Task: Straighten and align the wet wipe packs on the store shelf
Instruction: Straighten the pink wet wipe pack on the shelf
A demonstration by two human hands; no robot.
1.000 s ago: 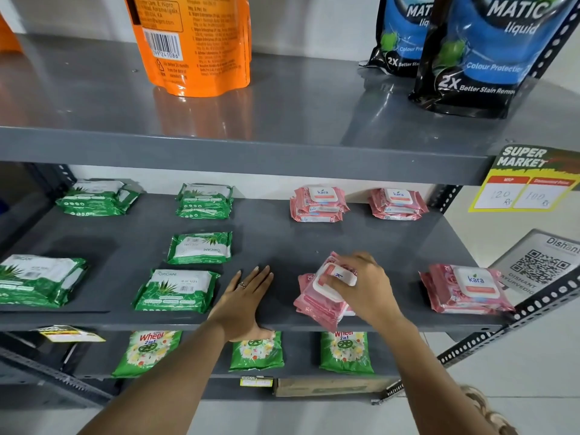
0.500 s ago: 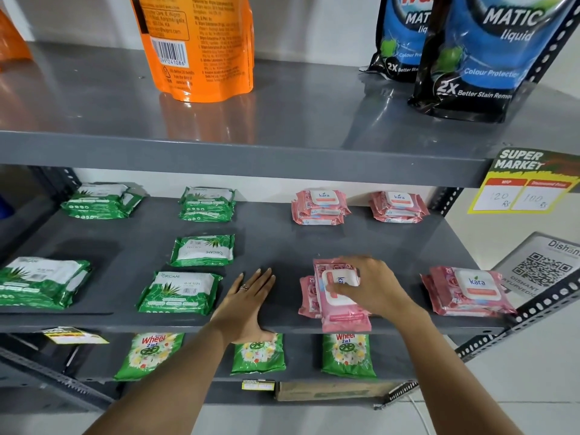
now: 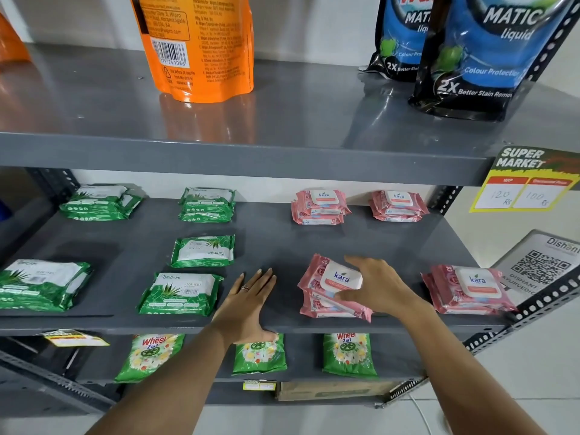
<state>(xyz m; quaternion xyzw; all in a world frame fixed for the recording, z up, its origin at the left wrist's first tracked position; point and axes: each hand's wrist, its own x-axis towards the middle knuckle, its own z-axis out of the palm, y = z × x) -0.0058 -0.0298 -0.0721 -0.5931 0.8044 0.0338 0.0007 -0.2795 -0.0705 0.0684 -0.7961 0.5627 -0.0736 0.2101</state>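
On the grey middle shelf, my right hand grips the right side of a pink Kara wipe pack. That pack lies slightly askew on top of another pink pack near the front edge. My left hand rests flat on the shelf to the left, holding nothing. More pink stacks sit at front right and along the back. Green Origami packs fill the left half: front, middle, back, back left, far left.
The upper shelf holds an orange pouch and blue detergent pouches. A yellow price tag hangs from its right edge. A QR code sign leans at the right post. Green Wheel sachets lie on the lower shelf.
My right hand has turned the pink pack from tilted and lengthwise to lid-up and laid it across the pack below. My left hand has stayed flat on the shelf.
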